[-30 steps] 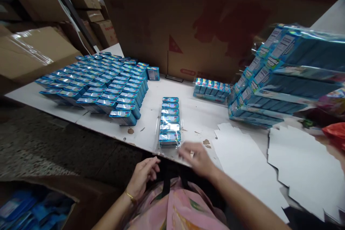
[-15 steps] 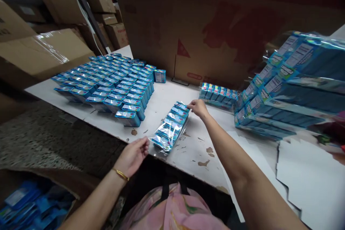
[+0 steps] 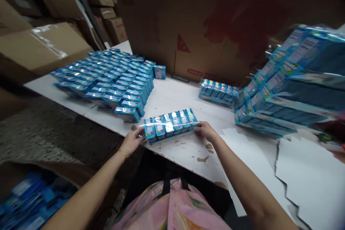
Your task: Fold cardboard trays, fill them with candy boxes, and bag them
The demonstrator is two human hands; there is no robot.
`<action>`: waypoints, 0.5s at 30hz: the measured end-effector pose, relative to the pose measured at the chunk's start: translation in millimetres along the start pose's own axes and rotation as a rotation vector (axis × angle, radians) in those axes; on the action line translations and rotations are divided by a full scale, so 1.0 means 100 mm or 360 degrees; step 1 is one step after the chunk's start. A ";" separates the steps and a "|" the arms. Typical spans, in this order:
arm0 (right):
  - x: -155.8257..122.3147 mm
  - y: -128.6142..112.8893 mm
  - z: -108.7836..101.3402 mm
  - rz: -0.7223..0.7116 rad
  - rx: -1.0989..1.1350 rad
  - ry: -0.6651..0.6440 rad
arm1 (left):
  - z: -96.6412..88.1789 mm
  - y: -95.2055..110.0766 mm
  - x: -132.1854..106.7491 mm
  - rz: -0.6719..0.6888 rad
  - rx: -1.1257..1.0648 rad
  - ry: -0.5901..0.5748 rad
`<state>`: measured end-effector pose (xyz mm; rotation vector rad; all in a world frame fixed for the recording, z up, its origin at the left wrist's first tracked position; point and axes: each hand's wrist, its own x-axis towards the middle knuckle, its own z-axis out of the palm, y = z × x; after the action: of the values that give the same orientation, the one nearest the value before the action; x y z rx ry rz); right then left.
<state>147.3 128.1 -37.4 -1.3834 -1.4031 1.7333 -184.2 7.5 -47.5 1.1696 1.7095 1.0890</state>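
A row of small blue boxes in a clear plastic wrap (image 3: 169, 125) lies crosswise near the table's front edge, between my hands. At its left end my left hand (image 3: 131, 141) has its fingers closed on the loose end of the film. My right hand (image 3: 207, 131) grips the other end of the wrapped pack, the fingertips partly hidden behind it. Just left stands a large block of unwrapped blue boxes (image 3: 129, 113) in tight rows. Behind my right hand sits another wrapped pack of blue boxes (image 3: 219, 92).
Wrapped packs are stacked high (image 3: 283, 86) at the right. Large cardboard (image 3: 151, 25) walls the table's back. White sheets (image 3: 315, 176) lie at the right. Below left, an open carton holds blue packages (image 3: 32, 201). A taped carton (image 3: 48, 45) stands behind the table's left end.
The wrapped pack has turned from pointing away from me to lying crosswise. My left hand has closed on its film end, and my right hand has come down and nearer with the other end.
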 end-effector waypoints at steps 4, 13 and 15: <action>0.01 0.03 -0.01 -0.0035 -0.0156 -0.0093 | -0.05 -0.08 -0.01 0.0025 0.0074 -0.0112; 0.10 -0.04 0.03 -0.0032 -0.0270 -0.0190 | -0.08 -0.09 -0.06 0.0137 0.0097 -0.0130; 0.11 -0.05 0.05 -0.0015 -0.0262 -0.0204 | -0.08 -0.09 -0.06 0.0155 0.0033 -0.0132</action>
<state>138.1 137.7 -37.3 -1.3678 -1.6514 1.7607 -192.0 -2.0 -52.5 1.3049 1.6181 1.0684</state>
